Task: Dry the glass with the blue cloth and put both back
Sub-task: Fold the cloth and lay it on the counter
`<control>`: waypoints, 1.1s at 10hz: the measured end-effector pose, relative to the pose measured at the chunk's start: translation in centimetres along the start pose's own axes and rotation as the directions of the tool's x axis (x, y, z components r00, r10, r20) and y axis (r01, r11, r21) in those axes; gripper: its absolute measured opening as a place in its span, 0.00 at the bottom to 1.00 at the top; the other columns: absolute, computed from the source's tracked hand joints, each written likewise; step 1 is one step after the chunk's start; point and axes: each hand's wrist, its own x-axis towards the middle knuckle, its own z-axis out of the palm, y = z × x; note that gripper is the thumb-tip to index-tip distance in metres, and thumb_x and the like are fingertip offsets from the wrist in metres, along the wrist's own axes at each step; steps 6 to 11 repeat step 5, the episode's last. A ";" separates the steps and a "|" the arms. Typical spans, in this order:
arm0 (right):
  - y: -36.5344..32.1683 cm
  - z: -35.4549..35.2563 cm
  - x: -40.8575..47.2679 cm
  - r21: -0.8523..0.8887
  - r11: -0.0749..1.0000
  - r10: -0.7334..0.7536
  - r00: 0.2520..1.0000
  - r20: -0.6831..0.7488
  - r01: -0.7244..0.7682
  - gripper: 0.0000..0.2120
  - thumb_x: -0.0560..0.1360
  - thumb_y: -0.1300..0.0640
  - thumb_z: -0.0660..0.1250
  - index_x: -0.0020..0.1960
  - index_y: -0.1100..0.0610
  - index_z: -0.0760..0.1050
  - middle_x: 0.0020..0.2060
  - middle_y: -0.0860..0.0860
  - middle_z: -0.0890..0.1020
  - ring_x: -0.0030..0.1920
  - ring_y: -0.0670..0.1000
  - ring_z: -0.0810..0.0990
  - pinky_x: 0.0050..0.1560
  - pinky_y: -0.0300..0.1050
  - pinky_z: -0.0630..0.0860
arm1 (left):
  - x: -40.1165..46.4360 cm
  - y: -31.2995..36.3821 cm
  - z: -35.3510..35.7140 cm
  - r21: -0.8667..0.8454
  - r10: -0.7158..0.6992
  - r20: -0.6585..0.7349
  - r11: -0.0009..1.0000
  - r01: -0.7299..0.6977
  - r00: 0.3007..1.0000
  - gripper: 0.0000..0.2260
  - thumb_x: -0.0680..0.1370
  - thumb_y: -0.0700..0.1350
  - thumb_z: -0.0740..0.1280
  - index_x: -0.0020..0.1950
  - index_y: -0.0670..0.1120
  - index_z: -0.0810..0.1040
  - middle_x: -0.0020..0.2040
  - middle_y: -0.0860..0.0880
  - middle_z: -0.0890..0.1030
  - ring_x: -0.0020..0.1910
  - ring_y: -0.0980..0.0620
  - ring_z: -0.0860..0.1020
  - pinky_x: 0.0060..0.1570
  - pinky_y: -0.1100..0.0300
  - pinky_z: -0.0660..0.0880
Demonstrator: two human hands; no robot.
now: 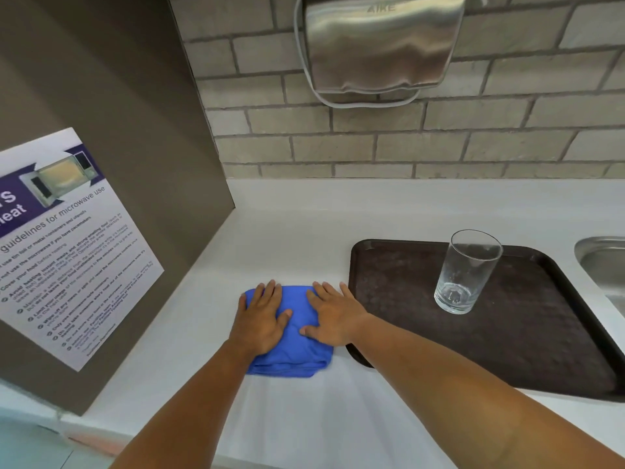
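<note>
Glass (468, 271) stands upright on the tray (541, 350), untouched. Cloth (291, 336) lies folded on the counter (304, 231) beside the tray, left hand (260, 319) and right hand (333, 316) pressed flat on it, fingers spread. Step judged either start or final put-back; cannot tell which.

We see a dark brown plastic tray (507, 336) on the white tabletop (304, 231), a steel hand dryer (382, 45) above, and a microwave notice (67, 245) at left.
</note>
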 end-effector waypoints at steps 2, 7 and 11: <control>-0.5 -0.3 -0.6 -0.041 0.999 0.026 0.999 0.037 -0.024 0.41 0.79 0.33 0.50 0.82 0.55 0.40 0.82 0.53 0.42 0.81 0.53 0.40 0.78 0.59 0.36 | -0.4 0.3 0.1 0.031 -0.023 0.041 0.999 0.021 0.999 0.29 0.83 0.58 0.46 0.79 0.47 0.43 0.81 0.49 0.45 0.79 0.49 0.42 0.76 0.46 0.40; 0.2 -1.3 -1.3 -0.007 1.000 0.000 0.999 -0.042 0.000 0.42 0.78 0.33 0.53 0.82 0.51 0.40 0.82 0.53 0.42 0.81 0.52 0.39 0.77 0.60 0.34 | -0.7 1.8 -1.7 0.020 -0.063 0.065 0.998 0.062 0.996 0.30 0.83 0.57 0.47 0.79 0.46 0.41 0.81 0.49 0.42 0.79 0.49 0.40 0.75 0.45 0.38; 0.2 -1.3 -1.3 -0.007 1.000 0.000 0.999 -0.042 0.000 0.42 0.78 0.33 0.53 0.82 0.51 0.40 0.82 0.53 0.42 0.81 0.52 0.39 0.77 0.60 0.34 | -0.7 1.8 -1.7 0.020 -0.063 0.065 0.998 0.062 0.996 0.30 0.83 0.57 0.47 0.79 0.46 0.41 0.81 0.49 0.42 0.79 0.49 0.40 0.75 0.45 0.38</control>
